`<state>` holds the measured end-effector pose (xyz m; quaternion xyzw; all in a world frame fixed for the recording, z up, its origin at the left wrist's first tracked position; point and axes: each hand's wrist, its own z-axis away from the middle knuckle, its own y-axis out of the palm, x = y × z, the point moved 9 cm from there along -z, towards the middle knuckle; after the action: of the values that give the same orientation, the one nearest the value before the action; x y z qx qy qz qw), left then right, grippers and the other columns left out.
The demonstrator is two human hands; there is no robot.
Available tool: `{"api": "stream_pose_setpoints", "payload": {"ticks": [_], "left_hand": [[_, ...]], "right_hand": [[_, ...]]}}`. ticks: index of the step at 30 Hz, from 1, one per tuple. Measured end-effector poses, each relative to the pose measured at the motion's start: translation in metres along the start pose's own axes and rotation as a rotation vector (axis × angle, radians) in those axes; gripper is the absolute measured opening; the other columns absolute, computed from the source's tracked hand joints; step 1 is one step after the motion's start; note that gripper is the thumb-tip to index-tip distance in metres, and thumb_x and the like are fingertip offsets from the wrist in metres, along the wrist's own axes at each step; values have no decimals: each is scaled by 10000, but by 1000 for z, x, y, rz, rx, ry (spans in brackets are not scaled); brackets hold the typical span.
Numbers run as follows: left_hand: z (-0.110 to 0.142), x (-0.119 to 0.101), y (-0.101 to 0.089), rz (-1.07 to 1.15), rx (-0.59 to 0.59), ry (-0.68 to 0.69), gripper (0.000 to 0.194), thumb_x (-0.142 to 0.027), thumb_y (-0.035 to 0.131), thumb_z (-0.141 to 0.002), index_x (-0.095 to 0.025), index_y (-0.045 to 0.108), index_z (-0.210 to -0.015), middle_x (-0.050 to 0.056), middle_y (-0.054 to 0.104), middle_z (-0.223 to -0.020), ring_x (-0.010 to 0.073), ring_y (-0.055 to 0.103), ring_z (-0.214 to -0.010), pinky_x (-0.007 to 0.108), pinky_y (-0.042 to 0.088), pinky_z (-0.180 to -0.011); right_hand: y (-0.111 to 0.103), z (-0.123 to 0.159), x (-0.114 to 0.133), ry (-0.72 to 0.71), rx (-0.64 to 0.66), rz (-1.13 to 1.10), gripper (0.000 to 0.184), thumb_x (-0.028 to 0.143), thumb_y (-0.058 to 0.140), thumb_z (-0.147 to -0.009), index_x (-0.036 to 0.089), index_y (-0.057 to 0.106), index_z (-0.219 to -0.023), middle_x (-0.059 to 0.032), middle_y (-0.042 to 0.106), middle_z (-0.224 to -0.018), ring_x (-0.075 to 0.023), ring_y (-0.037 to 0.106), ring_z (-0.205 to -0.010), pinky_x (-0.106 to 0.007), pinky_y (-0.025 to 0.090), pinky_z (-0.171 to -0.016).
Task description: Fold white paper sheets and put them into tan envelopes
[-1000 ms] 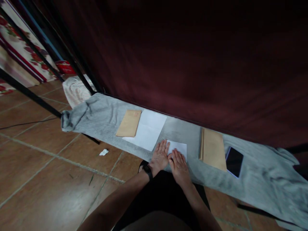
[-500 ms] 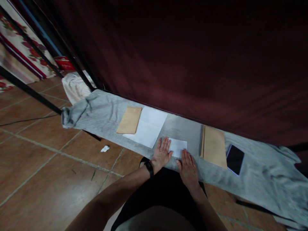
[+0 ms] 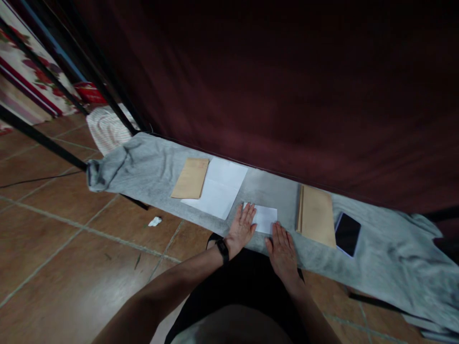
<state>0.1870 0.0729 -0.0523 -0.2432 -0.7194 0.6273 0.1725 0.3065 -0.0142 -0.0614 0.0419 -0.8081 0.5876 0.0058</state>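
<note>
A small folded sheet of white paper (image 3: 265,219) lies on the grey cloth in front of me. My left hand (image 3: 243,224) rests flat over its left end, fingers stretched out and covering that edge. At the paper's lower right corner lies my right hand (image 3: 282,247), also flat, its fingertips touching the corner. Left of my hands, larger white sheets (image 3: 225,186) lie spread out, partly under a brown envelope (image 3: 191,178). To the right sits a stack of brown envelopes (image 3: 317,215).
Grey cloth (image 3: 154,167) covers the long narrow bench. A phone (image 3: 347,234) lies beside the envelope stack. Behind the bench hangs a dark red curtain (image 3: 251,95). Black metal bars (image 3: 43,138) stand at the left. A crumpled white scrap (image 3: 155,221) lies on the tiled floor.
My left hand stays on the paper's left end, while my right hand has slid very slightly down at its corner. The whole view has shifted a little.
</note>
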Motion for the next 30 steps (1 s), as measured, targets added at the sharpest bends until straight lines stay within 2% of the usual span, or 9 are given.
{"api": "stream_pose_setpoints", "payload": {"ticks": [4,10,14,19,26,30], "left_hand": [[-1,-5,0,9,2,37,625,-264,318,-977,-99,263,-1578,91,283,-1645,246,134,-1546,519,108,-1283],[-4,-20,1,64,-7,98,707,-184,324,-938,-176,114,-1613,22,301,-1639,198,94,-1548,487,98,-1296],[-6,-22,-3,42,2,124,652,-184,307,-952,-132,219,-1595,55,336,-1626,209,122,-1545,479,115,-1292],[-1,-19,-10,61,6,129,560,-270,314,-1008,-98,354,-1539,119,371,-1604,220,246,-1521,451,211,-1264],[18,-45,-15,148,-80,226,535,-339,287,-1047,-146,341,-1544,101,369,-1606,195,297,-1502,411,272,-1237],[22,-43,-15,133,-113,206,575,-408,323,-1047,-140,308,-1555,126,363,-1605,216,295,-1502,427,308,-1222]], "right_hand": [[-1,0,1,-3,-14,-5,616,437,269,-1064,80,299,-1564,-187,412,-1562,-299,432,-1410,-481,291,-1178],[1,0,0,3,0,-4,615,421,282,-1063,70,286,-1567,-196,405,-1563,-295,418,-1420,-481,286,-1182],[1,-1,0,9,8,-13,622,429,280,-1061,73,275,-1571,-193,416,-1558,-297,411,-1425,-487,282,-1180],[-1,-2,1,20,-4,-12,612,425,289,-1061,72,302,-1561,-190,423,-1554,-293,422,-1419,-480,287,-1178],[-2,-2,3,19,-23,8,565,344,308,-1054,90,317,-1559,-171,412,-1565,-284,422,-1423,-470,293,-1180],[-2,-2,3,14,-30,-6,565,339,317,-1049,108,309,-1565,-156,415,-1568,-283,425,-1422,-469,300,-1179]]}}
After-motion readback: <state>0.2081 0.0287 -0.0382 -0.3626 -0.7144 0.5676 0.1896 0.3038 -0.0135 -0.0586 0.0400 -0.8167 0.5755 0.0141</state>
